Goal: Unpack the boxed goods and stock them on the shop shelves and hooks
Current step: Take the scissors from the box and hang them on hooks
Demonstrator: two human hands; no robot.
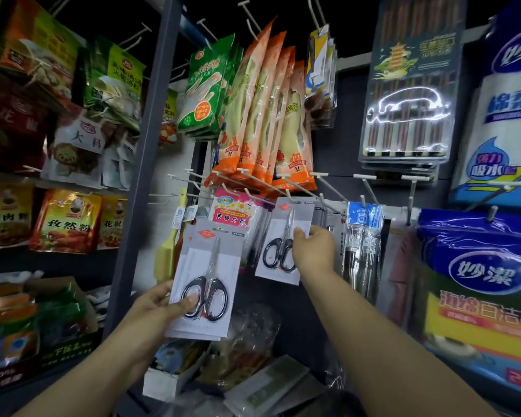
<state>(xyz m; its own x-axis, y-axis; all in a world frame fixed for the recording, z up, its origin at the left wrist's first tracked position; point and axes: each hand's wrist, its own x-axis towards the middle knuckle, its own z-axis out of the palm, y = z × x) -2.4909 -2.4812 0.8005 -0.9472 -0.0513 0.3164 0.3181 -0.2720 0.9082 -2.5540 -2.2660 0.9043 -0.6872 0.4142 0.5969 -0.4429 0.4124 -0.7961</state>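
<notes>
Up at the peg wall, a carded pair of scissors (283,243) hangs tilted at the tip of a white hook (289,195), its grey card top right at the hook's end; whether the hole is fully over the hook cannot be told. The right hand (312,248) pinches this card along its right edge, thumb on the front beside the black handles, the other fingers behind it.

Lower and to the left, the left hand (160,302) grips a small stack of scissor cards (206,284), thumb pressed on the front over the left handle loop, fingers curled behind the stack. The stack is held upright in the air, clear of the hooks, just below a pink packet (233,212) that hangs on the same row.

Around them the dark panel carries rows of white pegs. Orange packs of rubber gloves (268,115) hang above the scissors, with green packs (206,88) to their left. A blister pack of chopsticks (409,94) hangs at upper right, and blue cleaning-cloth packs (478,266) fill the right side. Beyond a grey upright post (145,145), shelves at the left hold spice sachets (66,221). Below the hands lies an open white box (169,377) with mixed packets.
</notes>
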